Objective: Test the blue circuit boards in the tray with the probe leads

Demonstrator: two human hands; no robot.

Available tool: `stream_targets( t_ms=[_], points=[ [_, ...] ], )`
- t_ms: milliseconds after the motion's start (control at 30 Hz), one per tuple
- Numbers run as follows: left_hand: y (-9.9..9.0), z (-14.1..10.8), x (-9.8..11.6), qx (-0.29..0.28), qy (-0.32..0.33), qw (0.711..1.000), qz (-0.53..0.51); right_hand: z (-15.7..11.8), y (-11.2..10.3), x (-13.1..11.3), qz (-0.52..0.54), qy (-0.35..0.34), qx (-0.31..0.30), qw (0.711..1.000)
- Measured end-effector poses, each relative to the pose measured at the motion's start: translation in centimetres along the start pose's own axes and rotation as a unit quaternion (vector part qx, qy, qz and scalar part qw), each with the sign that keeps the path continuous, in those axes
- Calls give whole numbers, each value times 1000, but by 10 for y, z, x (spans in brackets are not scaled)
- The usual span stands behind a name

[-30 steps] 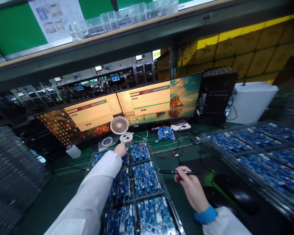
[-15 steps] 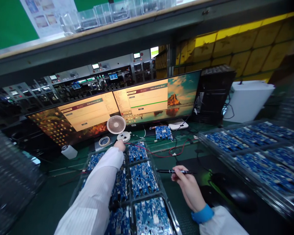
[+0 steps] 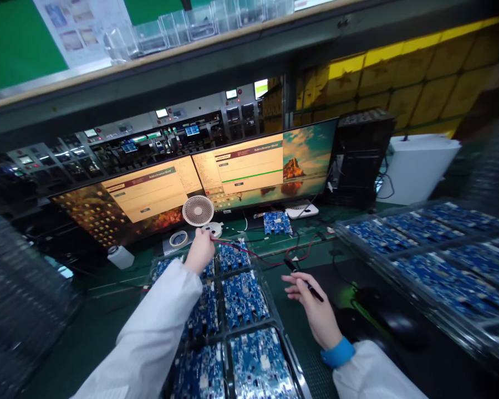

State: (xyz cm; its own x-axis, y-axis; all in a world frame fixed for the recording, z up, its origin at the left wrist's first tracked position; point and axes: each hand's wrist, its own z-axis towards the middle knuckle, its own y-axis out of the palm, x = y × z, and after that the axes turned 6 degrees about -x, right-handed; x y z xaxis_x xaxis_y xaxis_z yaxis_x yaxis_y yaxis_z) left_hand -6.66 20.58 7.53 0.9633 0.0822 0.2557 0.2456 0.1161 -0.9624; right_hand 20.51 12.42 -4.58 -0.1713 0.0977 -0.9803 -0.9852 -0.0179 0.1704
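Observation:
My left hand [image 3: 201, 252] reaches over the far end of a clear tray [image 3: 283, 339] of blue circuit boards [image 3: 244, 299]. Its fingers pinch the end of a thin red-and-black cable [image 3: 249, 252], which trails off to the right. Just behind those fingers stands a small round fan [image 3: 198, 211]. To the right of the tray, my right hand [image 3: 318, 313] holds a black pen [image 3: 312, 289], now slanted across the fingers. A blue band circles that wrist.
Two lit monitors [image 3: 249, 166] stand behind the tray, with a single circuit board [image 3: 276, 223] before them. A roll of tape [image 3: 178, 239] lies by the fan. At right are a black mouse [image 3: 385, 310] and another tray of boards [image 3: 432, 244]. A shelf [image 3: 233, 52] spans overhead.
My left hand has drawn back slightly from the fan base with the cable end in its fingers. In my right hand the pen has turned from level to slanting, and the fingers have loosened.

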Motion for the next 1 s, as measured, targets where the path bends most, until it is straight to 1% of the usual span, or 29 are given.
stream_targets(
  t_ms=[100, 167, 233, 300, 400, 533, 567, 633, 733, 833, 933, 1000],
  points=[
    [-7, -53, 26, 7, 64, 998, -16, -3, 4, 4, -73, -55, -29, 995],
    [-4, -88, 44, 1, 104, 994, -40, -4, 8, 6, -120, -92, -51, 987],
    [2, -117, 57, -18, 138, 987, -75, -6, 10, 8, -161, -123, -69, 977],
    [8, -138, 65, -39, 152, 982, -105, -7, 11, 9, -198, -148, -80, 966],
    [13, -154, 64, -53, 139, 978, -148, -7, 7, 5, -241, -181, -90, 949],
    [12, -159, 46, -55, 69, 979, -182, -9, 0, -2, -265, -233, -97, 931],
    [11, -158, 40, -67, 52, 980, -181, -9, -2, -4, -267, -247, -95, 927],
    [9, -156, 26, -113, 34, 976, -183, -11, -5, -6, -270, -276, -84, 919],
    [6, -149, 5, -198, 42, 957, -208, -15, -9, -11, -273, -313, -58, 908],
    [3, -143, -12, -259, 56, 932, -248, -21, -11, -17, -278, -336, -42, 899],
    [-1, -130, -24, -309, 71, 904, -286, -24, -12, -22, -294, -347, -61, 889],
    [-3, -112, -31, -320, 76, 897, -295, -23, -12, -23, -311, -353, -83, 878]
  ],
)
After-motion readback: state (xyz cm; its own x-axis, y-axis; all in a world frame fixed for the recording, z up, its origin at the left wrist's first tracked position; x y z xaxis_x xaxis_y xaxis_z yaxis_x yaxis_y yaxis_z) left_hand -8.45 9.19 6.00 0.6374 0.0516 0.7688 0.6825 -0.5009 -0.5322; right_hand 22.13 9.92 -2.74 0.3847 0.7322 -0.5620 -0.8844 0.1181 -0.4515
